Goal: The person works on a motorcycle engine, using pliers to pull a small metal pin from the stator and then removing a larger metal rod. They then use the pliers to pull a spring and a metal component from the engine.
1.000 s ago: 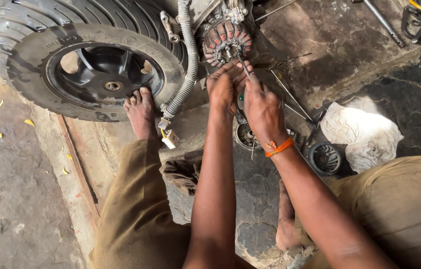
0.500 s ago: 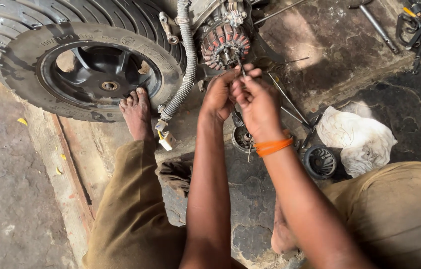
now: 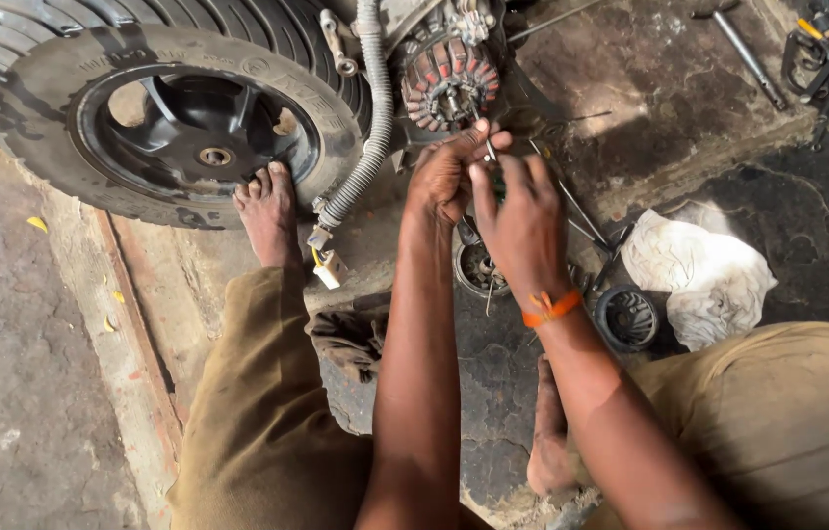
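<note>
Both hands drawn back slightly from round copper-wound stator (image 3: 449,83); left hand (image 3: 444,177) and right hand (image 3: 522,221) now pinch thin metal pin (image 3: 489,149) together, working it free.

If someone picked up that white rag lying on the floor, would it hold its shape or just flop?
The rag would probably flop: it lies crumpled in soft folds. It looks light for its size, being thin cloth. It seems unlikely to roll or slide, since it sags flat against the rough, grimy floor.
</note>
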